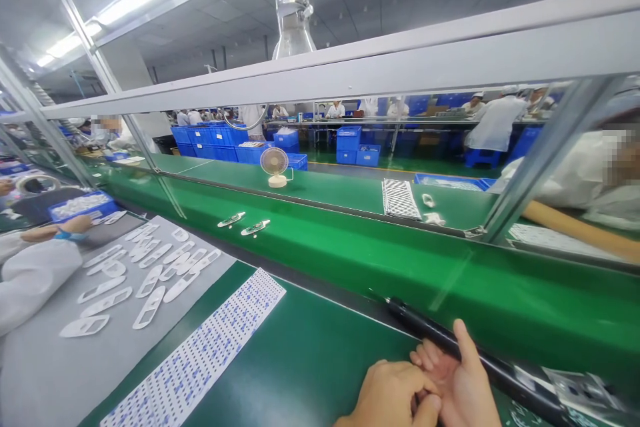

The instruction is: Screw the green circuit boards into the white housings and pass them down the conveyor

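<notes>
My two hands meet at the bottom edge, over the dark green table [310, 360]. My left hand [390, 395] is curled, with its fingertips pressed into the palm of my right hand [463, 383]; whether it pinches anything is hidden. My right hand lies palm up and loosely cupped, thumb stretched upward. Just behind both hands a long black rod-like tool [435, 330] lies along the table's far edge, touching neither hand that I can tell.
A long white sheet with rows of blue marks [200, 353] lies left of my hands. Beyond it a grey mat [75, 373] carries several white plastic pieces [150, 277], with a co-worker's white sleeve [30, 280] beside it. Two small parts [245, 223] ride the green conveyor [400, 247]. A desk fan [275, 167] stands behind.
</notes>
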### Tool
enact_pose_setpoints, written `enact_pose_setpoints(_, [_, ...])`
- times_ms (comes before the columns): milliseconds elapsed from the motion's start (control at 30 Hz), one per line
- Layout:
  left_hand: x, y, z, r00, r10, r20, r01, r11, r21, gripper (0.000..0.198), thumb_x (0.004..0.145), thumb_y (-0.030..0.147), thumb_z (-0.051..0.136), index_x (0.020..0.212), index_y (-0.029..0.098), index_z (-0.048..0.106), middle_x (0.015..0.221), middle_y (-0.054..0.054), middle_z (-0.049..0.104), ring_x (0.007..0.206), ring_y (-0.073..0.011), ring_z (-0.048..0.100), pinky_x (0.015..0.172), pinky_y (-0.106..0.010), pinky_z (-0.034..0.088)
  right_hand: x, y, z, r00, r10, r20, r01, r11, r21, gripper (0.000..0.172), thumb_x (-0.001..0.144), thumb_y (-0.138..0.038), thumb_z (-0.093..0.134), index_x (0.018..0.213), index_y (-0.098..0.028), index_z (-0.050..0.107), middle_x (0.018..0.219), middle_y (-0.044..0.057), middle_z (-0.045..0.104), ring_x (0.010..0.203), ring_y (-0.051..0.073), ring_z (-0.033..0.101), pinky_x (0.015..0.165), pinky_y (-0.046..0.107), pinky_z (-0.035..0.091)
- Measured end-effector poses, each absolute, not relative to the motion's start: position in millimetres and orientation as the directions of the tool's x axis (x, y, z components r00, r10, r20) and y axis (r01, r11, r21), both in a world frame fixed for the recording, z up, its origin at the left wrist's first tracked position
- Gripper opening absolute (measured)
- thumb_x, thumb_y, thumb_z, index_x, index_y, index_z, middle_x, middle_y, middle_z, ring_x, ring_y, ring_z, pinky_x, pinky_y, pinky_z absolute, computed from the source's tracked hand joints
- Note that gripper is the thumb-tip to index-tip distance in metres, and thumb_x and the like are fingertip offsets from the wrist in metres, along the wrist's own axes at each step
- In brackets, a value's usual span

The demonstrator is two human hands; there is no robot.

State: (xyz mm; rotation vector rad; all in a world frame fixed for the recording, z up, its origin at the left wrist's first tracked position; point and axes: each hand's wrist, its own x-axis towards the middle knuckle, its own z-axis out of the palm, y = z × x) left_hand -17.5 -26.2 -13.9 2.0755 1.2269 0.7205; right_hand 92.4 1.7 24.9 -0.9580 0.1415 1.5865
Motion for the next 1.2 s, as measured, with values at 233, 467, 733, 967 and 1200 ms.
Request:
enact_pose_setpoints(233, [-17,-21,-23,0.451,0.88,0.149,0.558,-0.409,0.722,0.005,0.074,0.015,0.064,0.077,0.019,0.065,0.075,0.0,0.072,0.073,-0.0174,0.067,0.072,-0.025,0.045,95,0,15,0.074,0.807,-0.586,-0.867,-0.238,-0.438,0.058,0.077,-0.065,0.065,0.05,-0.023,0.036,0.046,-0.002,0.036,0.046,0.014,0.037,0.048,0.029,0.04])
enact_pose_setpoints(467, [-14,-22,-28,0.425,0.89,0.166,0.565,-0.404,0.72,0.01,0.074,0.015,0.063,0.08,0.021,0.069,0.073,0.001,0.07,0.07,-0.0178,0.066,0.071,-0.028,0.043,95,0,15,0.117,0.857,-0.501,-0.837,-0.186,-0.514,0.061,0.077,-0.068,0.065,0.049,-0.024,0.035,0.045,-0.003,0.035,0.044,0.013,0.035,0.049,0.03,0.04])
enact_pose_setpoints(733, [-18,-25,-14,0.432,0.884,0.178,0.525,-0.407,0.747,0.013,0.074,0.011,0.059,0.08,0.019,0.068,0.075,0.001,0.07,0.068,-0.0157,0.063,0.069,-0.027,0.04,91,1,20,0.141,0.833,-0.535,-0.866,-0.158,-0.474,0.06,0.082,-0.063,0.064,0.045,-0.022,0.041,0.044,-0.002,0.037,0.043,0.012,0.035,0.048,0.029,0.039])
enact_pose_setpoints(967, [-21,-21,-18,0.445,0.871,0.206,0.504,-0.434,0.746,0.012,0.076,0.015,0.057,0.081,0.02,0.066,0.073,0.001,0.069,0.067,-0.0165,0.062,0.069,-0.027,0.041,91,1,22,0.135,0.813,-0.566,-0.882,-0.162,-0.443,0.062,0.08,-0.065,0.064,0.043,-0.022,0.039,0.042,-0.002,0.037,0.043,0.013,0.037,0.047,0.029,0.038])
enact_pose_setpoints(1200, [-20,-26,-14,0.391,0.88,0.268,0.373,-0.418,0.829,0.015,0.083,0.018,0.053,0.077,0.019,0.066,0.074,-0.002,0.069,0.068,-0.016,0.061,0.065,-0.025,0.044,92,3,17,0.17,0.825,-0.539,-0.867,-0.134,-0.48,0.062,0.08,-0.066,0.063,0.044,-0.021,0.04,0.042,-0.003,0.035,0.042,0.012,0.034,0.047,0.029,0.036])
